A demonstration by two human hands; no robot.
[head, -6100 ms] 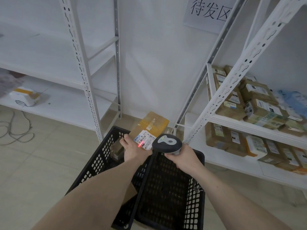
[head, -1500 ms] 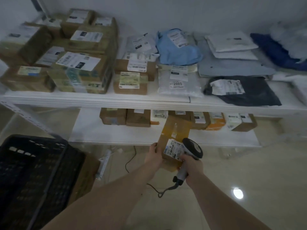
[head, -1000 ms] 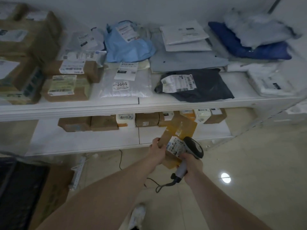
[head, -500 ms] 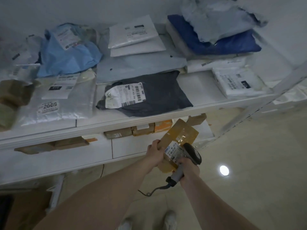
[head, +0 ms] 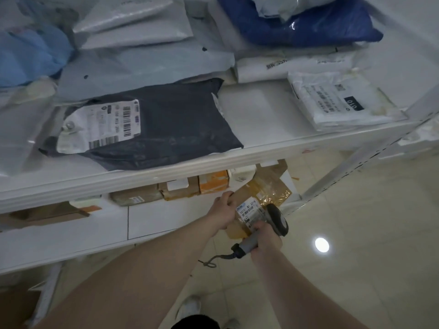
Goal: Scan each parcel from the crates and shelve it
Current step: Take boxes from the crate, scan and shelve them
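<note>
Your left hand [head: 223, 213] has its fingers curled around the left edge of the parcel [head: 262, 195], a flat brown one wrapped in shiny tape, and you're holding it tilted in the air just in front of the lower shelf [head: 166, 224], near its right end. The white label [head: 248, 211] on it faces up toward you. Your right hand [head: 266, 239] is wrapped tight around the grey handle of the scanner [head: 275, 222], whose dark head sits right at the near right corner of the parcel, just beside the label. The scanner's cord [head: 213, 258] dangles off the bottom of the handle.

The upper shelf [head: 261, 110] has a bare white patch in the middle. Left of that patch lies a dark grey bag [head: 171, 124] with a big barcode label; to the right sits a white bag [head: 337, 103] with printing on it. Farther back there's a dark blue bag [head: 308, 32], a light blue bag [head: 31, 53] at far left, and some pale grey mailers [head: 142, 60] between them.

On the lower shelf, a row of brown boxes [head: 180, 188] sits behind the parcel, including an orange-taped one [head: 213, 182]. A bright light reflection [head: 322, 245] shows on the tiled floor to your right.
</note>
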